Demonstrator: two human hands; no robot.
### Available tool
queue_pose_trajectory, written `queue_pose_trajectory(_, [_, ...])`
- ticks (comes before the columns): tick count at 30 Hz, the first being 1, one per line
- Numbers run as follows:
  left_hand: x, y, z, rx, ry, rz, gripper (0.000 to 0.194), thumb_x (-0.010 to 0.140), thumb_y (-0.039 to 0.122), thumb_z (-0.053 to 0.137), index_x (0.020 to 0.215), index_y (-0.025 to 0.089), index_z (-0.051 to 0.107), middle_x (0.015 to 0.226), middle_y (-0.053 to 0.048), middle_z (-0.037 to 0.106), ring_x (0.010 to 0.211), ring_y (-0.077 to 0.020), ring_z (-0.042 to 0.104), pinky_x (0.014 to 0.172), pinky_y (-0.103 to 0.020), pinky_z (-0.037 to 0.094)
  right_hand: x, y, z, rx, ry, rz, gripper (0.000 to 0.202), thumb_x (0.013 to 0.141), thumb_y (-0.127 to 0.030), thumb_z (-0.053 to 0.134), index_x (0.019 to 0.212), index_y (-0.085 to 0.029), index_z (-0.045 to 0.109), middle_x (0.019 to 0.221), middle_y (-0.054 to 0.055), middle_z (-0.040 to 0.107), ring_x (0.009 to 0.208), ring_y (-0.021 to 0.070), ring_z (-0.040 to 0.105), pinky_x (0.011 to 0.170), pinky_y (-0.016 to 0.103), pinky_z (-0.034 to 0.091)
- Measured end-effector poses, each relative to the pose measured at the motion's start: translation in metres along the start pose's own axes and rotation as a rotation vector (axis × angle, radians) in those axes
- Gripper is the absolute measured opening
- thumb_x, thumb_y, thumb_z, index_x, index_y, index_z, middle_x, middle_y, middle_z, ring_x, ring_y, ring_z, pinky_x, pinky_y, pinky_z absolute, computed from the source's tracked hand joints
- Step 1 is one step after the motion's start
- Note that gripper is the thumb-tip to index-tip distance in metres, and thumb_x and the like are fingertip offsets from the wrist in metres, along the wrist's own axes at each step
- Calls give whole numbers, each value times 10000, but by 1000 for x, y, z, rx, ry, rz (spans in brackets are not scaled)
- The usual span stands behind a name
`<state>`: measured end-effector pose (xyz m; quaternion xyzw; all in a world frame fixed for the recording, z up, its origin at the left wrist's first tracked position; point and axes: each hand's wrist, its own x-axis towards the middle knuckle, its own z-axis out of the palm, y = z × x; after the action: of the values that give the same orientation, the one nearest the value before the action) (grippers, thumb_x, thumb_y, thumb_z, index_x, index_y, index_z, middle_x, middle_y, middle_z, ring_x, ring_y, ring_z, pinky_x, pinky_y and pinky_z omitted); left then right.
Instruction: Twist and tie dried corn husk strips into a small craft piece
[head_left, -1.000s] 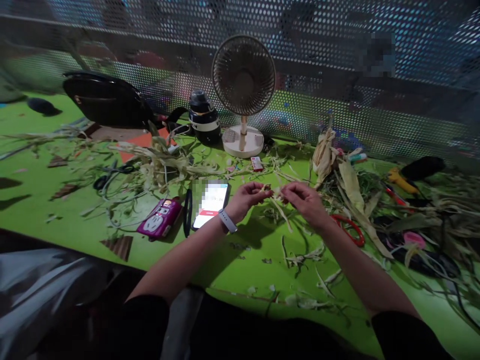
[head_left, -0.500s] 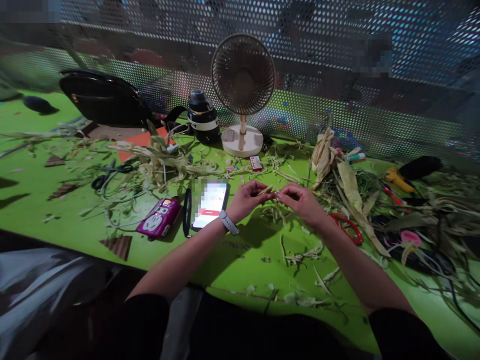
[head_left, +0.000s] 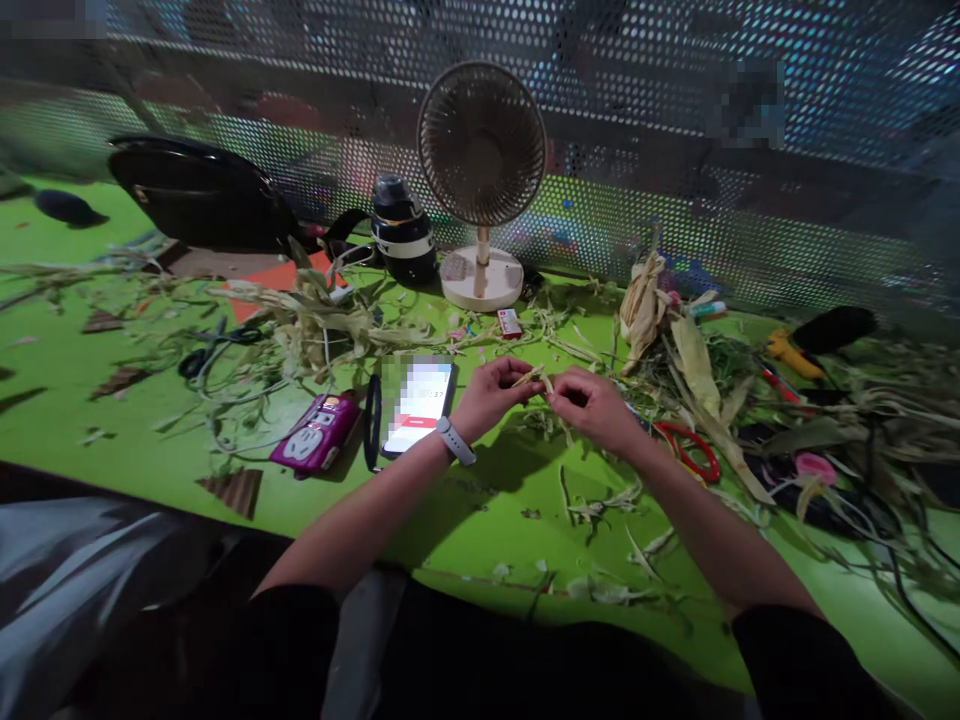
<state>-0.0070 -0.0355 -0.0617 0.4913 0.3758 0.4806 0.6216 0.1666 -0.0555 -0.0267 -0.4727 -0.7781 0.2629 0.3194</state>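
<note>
My left hand (head_left: pixel 495 397), with a pale band on its wrist, pinches a small piece of dry husk (head_left: pixel 534 375) above the green table. Close on its right, my right hand (head_left: pixel 592 405) has thumb and fingers closed on the same small bundle of pale husk; its far fingers are hidden. Below the hands, loose husk strips (head_left: pixel 600 508) lie on the table. A lit phone (head_left: pixel 418 408) rests just left of my left hand. Red-handled scissors (head_left: pixel 694 450) lie beside my right forearm.
Behind the hands stand a fan (head_left: pixel 481 280) and a dark bottle (head_left: pixel 403 235). A purple power strip (head_left: pixel 315 435) lies at left, near a black bag (head_left: pixel 206 200). Husk bundles (head_left: pixel 694 365) and a yellow glue gun (head_left: pixel 795 355) are at right on the green table (head_left: pixel 465 530).
The right hand has turned slightly at the husk, and a pale strip now stands up between the fingers. The whole view has shifted a little.
</note>
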Motion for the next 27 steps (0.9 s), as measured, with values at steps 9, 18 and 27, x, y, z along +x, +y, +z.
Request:
queue_pose_trajectory(9, [1,-2,0,50,-22,24,465,563,403,825,843,124,579,656,13,641,573,-66,567,567,-197,453,-1,-1,-4,-48,-91,35,190,850,-319,513,753,-178,595,642,-14,551,552,103,434,545,242,320])
queue_pose_trajectory(18, [0,1,-1,61,-25,21,463,564,421,823,842,128,595,677,6,635,571,-68,557,561,-203,454,-2,2,-5,-24,-5,23,240,876,-414,540,851,-193,631,784,37,665,700,154,576,651,279,415])
queue_pose_trajectory(27, [-1,-1,-2,211,-109,152,389,647,444,765,822,128,619,761,-36,660,671,-105,593,637,-232,479,1,5,-2,350,-2,247,376,762,-509,647,930,-212,490,668,-35,594,543,134,591,517,262,469])
